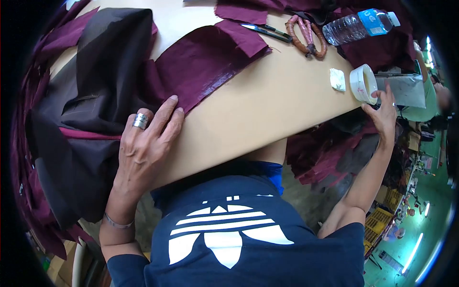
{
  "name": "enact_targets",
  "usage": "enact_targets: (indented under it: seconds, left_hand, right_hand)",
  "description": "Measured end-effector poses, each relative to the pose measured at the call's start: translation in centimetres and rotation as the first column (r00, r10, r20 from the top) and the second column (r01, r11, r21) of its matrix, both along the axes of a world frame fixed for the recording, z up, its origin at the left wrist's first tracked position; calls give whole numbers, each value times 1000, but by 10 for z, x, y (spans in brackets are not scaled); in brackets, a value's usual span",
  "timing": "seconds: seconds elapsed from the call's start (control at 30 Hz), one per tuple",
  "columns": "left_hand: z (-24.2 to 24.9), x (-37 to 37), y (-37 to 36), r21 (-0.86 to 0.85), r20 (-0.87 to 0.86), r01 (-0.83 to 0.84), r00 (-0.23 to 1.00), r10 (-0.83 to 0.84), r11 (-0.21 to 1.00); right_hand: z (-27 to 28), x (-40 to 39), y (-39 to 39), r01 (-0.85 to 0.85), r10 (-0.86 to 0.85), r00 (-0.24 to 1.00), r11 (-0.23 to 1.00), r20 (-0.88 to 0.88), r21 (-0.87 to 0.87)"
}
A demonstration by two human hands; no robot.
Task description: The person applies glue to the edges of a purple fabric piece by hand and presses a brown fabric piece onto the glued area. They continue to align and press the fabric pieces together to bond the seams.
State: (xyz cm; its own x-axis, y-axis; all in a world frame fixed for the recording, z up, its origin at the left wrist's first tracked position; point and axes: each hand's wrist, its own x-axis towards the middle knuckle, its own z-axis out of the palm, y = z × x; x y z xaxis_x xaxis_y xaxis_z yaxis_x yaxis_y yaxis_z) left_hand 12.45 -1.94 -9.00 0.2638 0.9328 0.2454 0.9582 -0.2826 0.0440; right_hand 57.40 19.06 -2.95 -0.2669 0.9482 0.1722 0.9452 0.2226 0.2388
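My left hand (149, 136) lies flat with its fingers stretched out, a wide ring on one finger. Its fingertips press on the near corner of a maroon fabric piece (191, 62), whose right edge has a shiny, wet-looking strip. Beside and under this hand bunches a dark brown cloth (107, 62) with a slit-like opening. On the right, my right hand (382, 111) is at a small round white tub (359, 83), fingers apart and curved at its near rim. The tub is tilted towards me in view; its contents are hard to make out.
Near the table's (248, 110) far edge lie a dark pen-like tool (267, 32), brown ring-shaped loops (306, 36) and a water bottle (361, 26). A folded white scrap (337, 80) sits by the tub. Maroon cloth scraps (330, 148) hang below the table edge.
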Motion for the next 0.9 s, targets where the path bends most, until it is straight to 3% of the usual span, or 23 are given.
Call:
enact_targets:
  seconds: [0.13, 0.2, 0.23, 0.27, 0.3, 0.37, 0.53, 0.57, 0.67, 0.77, 0.87, 0.9]
  left_hand:
    - [-4, -2, 0, 27, -29, 8, 1000, -8, 1000]
    - [-4, -2, -1, 52, -47, 18, 999, -15, 998]
    - [-4, -2, -1, 51, -43, 16, 999, -14, 999]
    - [-5, -3, -1, 59, -55, 17, 998, -14, 998]
    - [-6, -3, -1, 67, -63, 20, 998, -16, 998]
    - [-6, -3, -1, 78, -69, 31, 997, -26, 996]
    - [-7, -5, -2, 80, -70, 34, 997, -29, 996]
    - [-7, -5, -3, 82, -75, 34, 997, -28, 996]
    - [-8, -5, -2, 84, -81, 23, 997, -16, 996]
    - [-9, -5, -2, 63, -63, 23, 998, -19, 998]
    - [-5, -5, -2, 32, -25, 25, 999, -24, 999]
    - [-3, -6, -2, 17, -5, 28, 1000, -28, 999]
  right_hand:
    - [3, -50, -29, -11, -5, 982, 996, 187, 87]
    - [-4, -95, -47, -255, 258, 966, 951, 4, 174]
    - [-7, -127, -62, -357, 374, 919, 924, -127, 139]
    - [-17, -159, -78, -393, 379, 850, 919, -367, 41]
    - [-30, -181, -90, -520, 464, 753, 854, -467, 10]
    - [-45, -221, -105, -662, 496, 613, 747, -614, -57]
    - [-65, -268, -114, -732, 329, 514, 650, -792, -205]
    - [-68, -270, -115, -723, 409, 552, 669, -727, -172]
    - [-73, -273, -120, -617, 603, 751, 786, -271, 38]
    - [-76, -276, -133, -647, 653, 756, 755, -35, 110]
    - [-69, -276, -136, -734, 739, 667, 673, -94, 90]
    - [-69, -273, -130, -704, 709, 705, 704, -29, 92]
